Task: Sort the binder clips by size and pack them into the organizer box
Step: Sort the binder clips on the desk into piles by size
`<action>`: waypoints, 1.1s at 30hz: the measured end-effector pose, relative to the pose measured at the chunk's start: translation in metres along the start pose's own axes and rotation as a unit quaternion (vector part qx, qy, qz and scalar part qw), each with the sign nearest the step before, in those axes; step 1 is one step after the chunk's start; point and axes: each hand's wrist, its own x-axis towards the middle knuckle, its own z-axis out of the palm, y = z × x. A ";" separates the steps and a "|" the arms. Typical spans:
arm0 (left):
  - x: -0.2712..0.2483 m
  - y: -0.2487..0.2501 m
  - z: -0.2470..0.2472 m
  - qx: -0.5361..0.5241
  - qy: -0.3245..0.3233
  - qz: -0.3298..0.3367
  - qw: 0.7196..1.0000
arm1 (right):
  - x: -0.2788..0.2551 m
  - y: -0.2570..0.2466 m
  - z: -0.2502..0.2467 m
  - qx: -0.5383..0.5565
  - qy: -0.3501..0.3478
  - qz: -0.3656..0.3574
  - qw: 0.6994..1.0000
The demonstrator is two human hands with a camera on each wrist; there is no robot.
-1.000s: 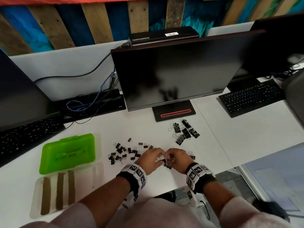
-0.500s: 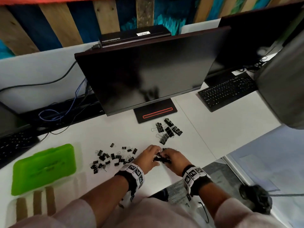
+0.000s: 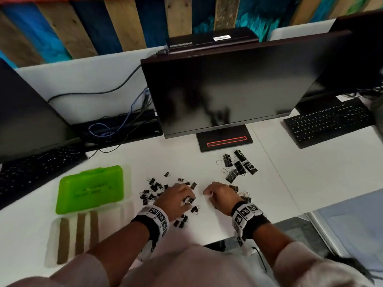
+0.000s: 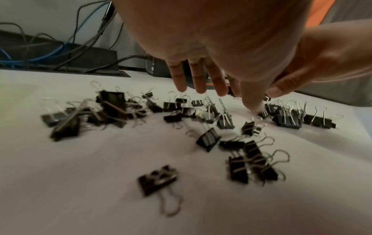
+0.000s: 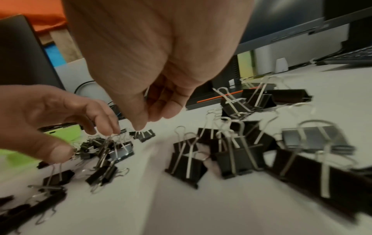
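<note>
On the white table, small black binder clips lie scattered under the left hand, whose spread fingers touch them. The right hand hovers just beside, clenched, nothing seen inside (view blurred). Large black binder clips are heaped near the black monitor stand. Well to the left lies the lime-green plastic organizer box.

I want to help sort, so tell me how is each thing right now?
Small clips, loose heap on the desk
Big clips, separate heap, farther back
Green box, flat on desk, no clips on it
Clear tray, three brown strips, no clips
Monitor, screen dark
Left hand, fingers straight, touching small clips
Right hand, fingers curled, no clip seen inside
</note>
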 end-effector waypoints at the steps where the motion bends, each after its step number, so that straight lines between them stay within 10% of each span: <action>1: -0.005 -0.003 0.000 0.023 -0.025 0.004 0.999 | 0.003 -0.003 0.003 -0.005 -0.009 -0.009 1.000; 13: -0.036 -0.033 -0.004 0.002 -0.028 -0.090 0.996 | 0.034 -0.021 0.035 -0.053 -0.171 0.057 0.982; 25: -0.045 -0.054 -0.017 -0.006 0.054 -0.061 0.997 | 0.061 -0.043 0.025 0.006 -0.050 0.015 0.999; 33: -0.039 -0.050 -0.008 0.025 0.027 -0.035 0.999 | 0.074 -0.046 0.040 -0.066 -0.124 0.000 0.990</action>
